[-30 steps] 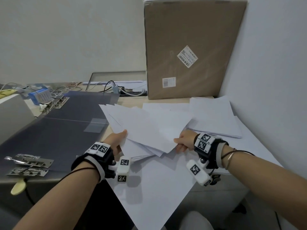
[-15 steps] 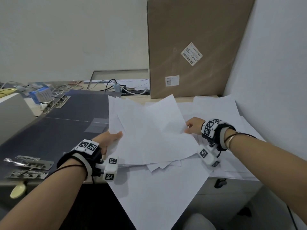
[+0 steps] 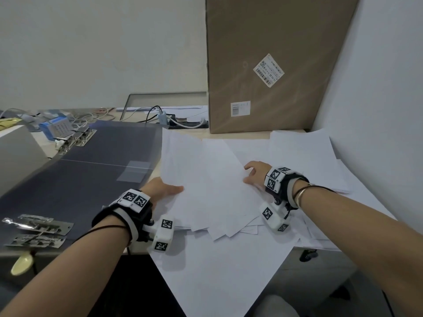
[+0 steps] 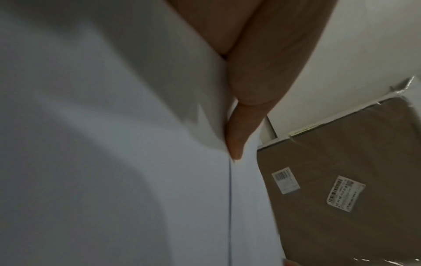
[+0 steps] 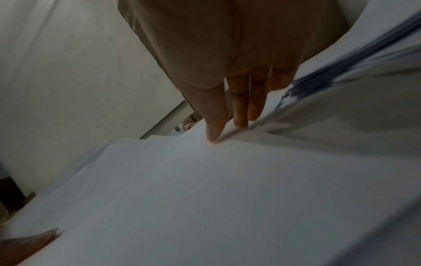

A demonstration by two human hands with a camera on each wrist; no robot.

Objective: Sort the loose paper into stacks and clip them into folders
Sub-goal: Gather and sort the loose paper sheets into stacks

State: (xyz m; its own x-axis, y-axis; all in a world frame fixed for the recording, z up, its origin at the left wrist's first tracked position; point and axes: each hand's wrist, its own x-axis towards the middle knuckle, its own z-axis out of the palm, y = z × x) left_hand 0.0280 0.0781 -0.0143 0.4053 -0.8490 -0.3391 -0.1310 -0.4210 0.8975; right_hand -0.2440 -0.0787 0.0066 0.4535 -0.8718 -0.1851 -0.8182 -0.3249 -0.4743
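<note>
Left hand (image 3: pixel 163 191): thumb on top, I grip the sheaf of loose paper (image 3: pixel 206 186) at its left edge. Right hand (image 3: pixel 255 173): fingers straight against its right edge. Sheaf over desk pile, beside open folder (image 3: pixel 91 170). Advice: I square edges gently before clipping.

The head view looks forward and down from above the surface (image 3: pixel 142 248), taking in both forearms, the spread paper (image 3: pixel 212 179) and the tall cardboard box (image 3: pixel 263 65) against the far wall. The left wrist view sits very close under the left hand (image 4: pixel 246 81), looking along its fingers over paper (image 4: pixel 114 162) toward the same box (image 4: pixel 341 180), seen tilted. The right wrist view, equally close and blurred, looks along the right hand (image 5: pixel 239 72) across paper (image 5: pixel 205 189); the brown shape behind the fingers is probably that box. All three share the paper.
</note>
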